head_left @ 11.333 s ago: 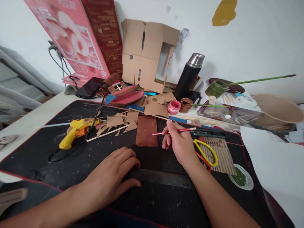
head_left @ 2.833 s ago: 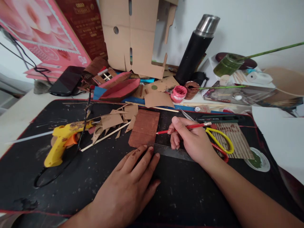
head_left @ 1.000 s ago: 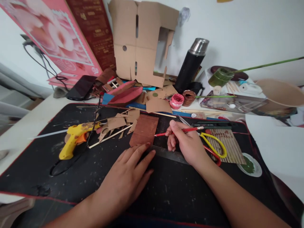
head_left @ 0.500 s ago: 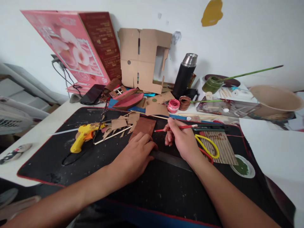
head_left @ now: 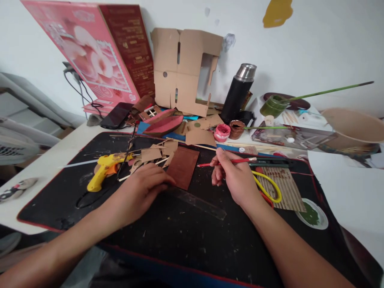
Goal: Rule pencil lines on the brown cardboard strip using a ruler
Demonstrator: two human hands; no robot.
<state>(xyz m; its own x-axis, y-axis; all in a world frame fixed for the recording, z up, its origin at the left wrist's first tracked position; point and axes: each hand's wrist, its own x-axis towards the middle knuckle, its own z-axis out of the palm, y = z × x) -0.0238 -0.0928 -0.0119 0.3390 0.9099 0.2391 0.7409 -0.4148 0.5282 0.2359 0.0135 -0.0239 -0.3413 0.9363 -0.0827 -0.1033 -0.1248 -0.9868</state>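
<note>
My left hand (head_left: 142, 192) has its fingers closed on the left end of a see-through ruler (head_left: 199, 203), which slants down to the right over the black mat. Just above the ruler lies a flat brown-painted piece of cardboard (head_left: 183, 166), its lower edge close to my left fingertips. A red pencil (head_left: 207, 164) rests in the grip of my right hand (head_left: 235, 176), its tip pointing left beside the brown piece. Under my right wrist and to its right are scissors with yellow and red handles (head_left: 271, 186), partly hidden.
A yellow glue gun (head_left: 103, 170) and cardboard scraps (head_left: 151, 155) lie left. Behind stand pink (head_left: 222, 132) and brown (head_left: 237, 129) paint jars and a black thermos (head_left: 238, 94). Corrugated card (head_left: 285, 188) and a lid of green paint (head_left: 313, 214) sit right.
My left hand has moved left and off the brown piece, drawing the ruler with it, so more of both shows. My right hand still holds the pencil in nearly the same spot.
</note>
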